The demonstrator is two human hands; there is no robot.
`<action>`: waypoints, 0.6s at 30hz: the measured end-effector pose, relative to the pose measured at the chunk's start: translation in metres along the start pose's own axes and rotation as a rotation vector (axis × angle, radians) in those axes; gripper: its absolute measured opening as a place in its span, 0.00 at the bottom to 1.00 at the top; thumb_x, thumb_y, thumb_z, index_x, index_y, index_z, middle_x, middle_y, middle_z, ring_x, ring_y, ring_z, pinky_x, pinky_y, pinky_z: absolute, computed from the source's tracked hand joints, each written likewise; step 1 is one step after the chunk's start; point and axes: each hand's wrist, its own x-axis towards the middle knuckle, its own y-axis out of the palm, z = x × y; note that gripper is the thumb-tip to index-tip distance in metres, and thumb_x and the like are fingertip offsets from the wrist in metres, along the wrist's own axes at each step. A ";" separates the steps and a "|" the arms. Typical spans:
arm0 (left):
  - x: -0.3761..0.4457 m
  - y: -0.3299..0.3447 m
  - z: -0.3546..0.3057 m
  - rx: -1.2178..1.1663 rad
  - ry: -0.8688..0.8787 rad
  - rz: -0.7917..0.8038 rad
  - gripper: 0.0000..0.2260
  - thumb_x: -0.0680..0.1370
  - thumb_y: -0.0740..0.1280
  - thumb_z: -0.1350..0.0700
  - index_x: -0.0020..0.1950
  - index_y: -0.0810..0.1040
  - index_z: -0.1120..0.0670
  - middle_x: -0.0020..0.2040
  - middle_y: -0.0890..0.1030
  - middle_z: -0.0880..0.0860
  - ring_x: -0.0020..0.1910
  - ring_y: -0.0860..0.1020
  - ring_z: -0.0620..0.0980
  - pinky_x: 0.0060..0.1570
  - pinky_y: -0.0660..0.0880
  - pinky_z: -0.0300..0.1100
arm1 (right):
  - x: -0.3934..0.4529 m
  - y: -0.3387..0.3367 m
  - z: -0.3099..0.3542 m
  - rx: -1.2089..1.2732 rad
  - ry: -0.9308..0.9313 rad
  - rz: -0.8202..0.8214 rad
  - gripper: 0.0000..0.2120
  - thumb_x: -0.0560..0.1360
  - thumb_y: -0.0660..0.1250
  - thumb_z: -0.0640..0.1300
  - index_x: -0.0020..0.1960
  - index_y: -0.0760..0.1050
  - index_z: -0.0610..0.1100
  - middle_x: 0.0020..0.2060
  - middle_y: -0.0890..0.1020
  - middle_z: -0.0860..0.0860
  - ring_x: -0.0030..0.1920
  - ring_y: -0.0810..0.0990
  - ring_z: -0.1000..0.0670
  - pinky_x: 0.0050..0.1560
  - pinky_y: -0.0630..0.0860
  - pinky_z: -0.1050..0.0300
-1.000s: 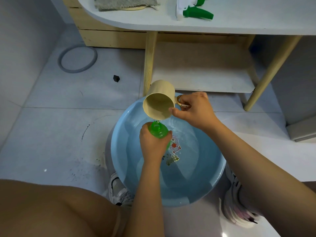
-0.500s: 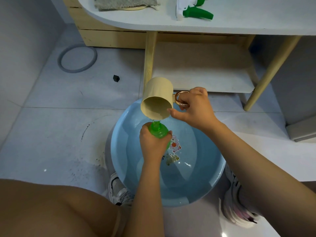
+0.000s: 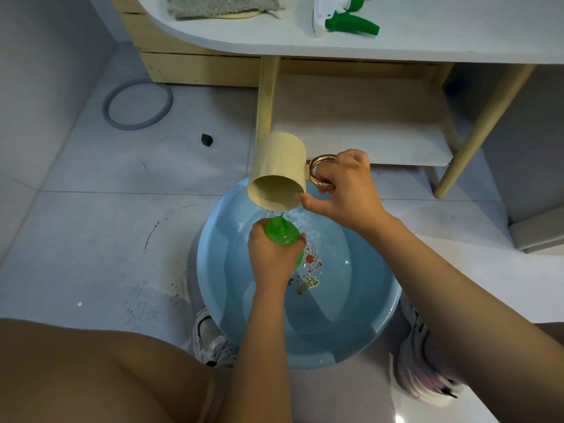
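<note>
My left hand [image 3: 270, 257] grips a green bottle [image 3: 280, 233] upright over a light blue basin [image 3: 366, 325] that holds water. My right hand [image 3: 345, 190] holds a beige mug [image 3: 279, 169] by its copper ring handle [image 3: 320, 172]. The mug is tipped steeply, mouth down and toward me, just above the bottle's open neck. A thin stream of water runs from the mug's rim into the bottle. A cartoon print [image 3: 308, 270] shows on the basin's bottom.
The basin sits on a tiled floor between my shoes [image 3: 213, 340]. A white table [image 3: 427, 35] above carries a grey cloth [image 3: 219, 6] and a green-and-white spray head [image 3: 345, 18]. Its wooden legs [image 3: 265, 102], a low shelf [image 3: 366, 126], a grey ring [image 3: 137, 103] and a small black cube [image 3: 207, 140] lie beyond.
My right hand has raised the mug's base and tipped it more steeply over the bottle. The left hand and bottle have stayed in place.
</note>
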 end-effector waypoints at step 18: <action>0.001 0.001 0.001 0.016 -0.007 -0.014 0.27 0.64 0.79 0.52 0.58 0.73 0.54 0.53 0.77 0.51 0.51 0.76 0.50 0.47 0.69 0.39 | 0.002 0.002 -0.003 -0.076 -0.125 -0.068 0.19 0.65 0.66 0.59 0.30 0.69 0.43 0.29 0.66 0.54 0.36 0.66 0.50 0.49 0.56 0.61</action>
